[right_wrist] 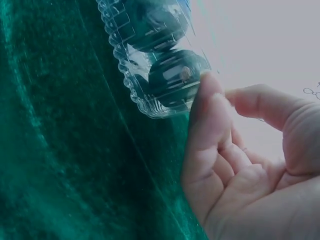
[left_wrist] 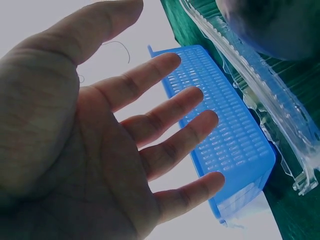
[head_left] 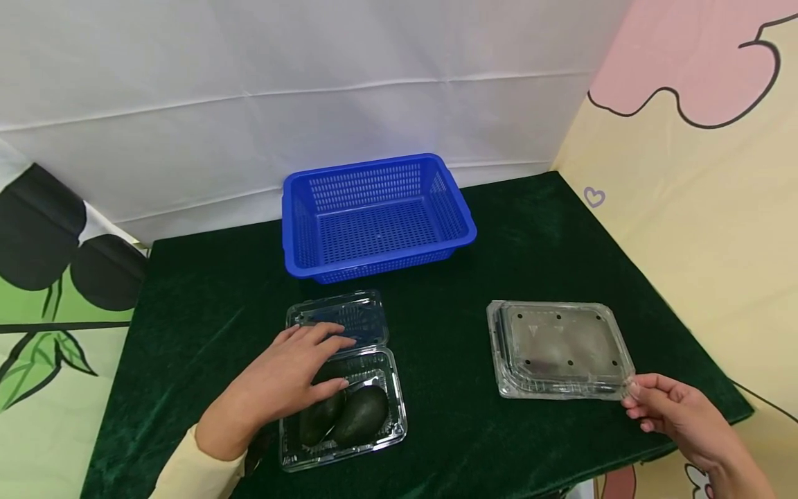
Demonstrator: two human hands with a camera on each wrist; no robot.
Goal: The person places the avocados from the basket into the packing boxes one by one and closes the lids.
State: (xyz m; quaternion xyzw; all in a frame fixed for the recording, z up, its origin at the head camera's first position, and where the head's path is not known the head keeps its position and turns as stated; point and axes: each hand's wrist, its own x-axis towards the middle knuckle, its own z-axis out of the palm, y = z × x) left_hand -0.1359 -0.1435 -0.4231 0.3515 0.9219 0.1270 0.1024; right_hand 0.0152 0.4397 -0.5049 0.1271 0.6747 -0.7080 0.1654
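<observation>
On the left of the cloth lies an open clear plastic clamshell box (head_left: 344, 454), its lid (head_left: 357, 312) folded back. Two dark green avocados (head_left: 363, 416) show inside; the hand covers part of the box. My left hand (head_left: 283, 381) hovers over it, fingers spread and holding nothing; the left wrist view shows the bare palm (left_wrist: 105, 150). To the right sits a second clamshell box (head_left: 564, 339), lid down, with small dark holes on top. My right hand (head_left: 686, 416) pinches its near right corner between thumb and fingers. Dark round fruits (right_wrist: 177, 77) show through its side in the right wrist view.
A blue plastic basket (head_left: 374, 267) with perforated walls stands at the back, against a white cloth wall (head_left: 349, 118). Dark green cloth (head_left: 449, 430) covers the table. A cream and pink printed panel (head_left: 704, 222) borders the right side.
</observation>
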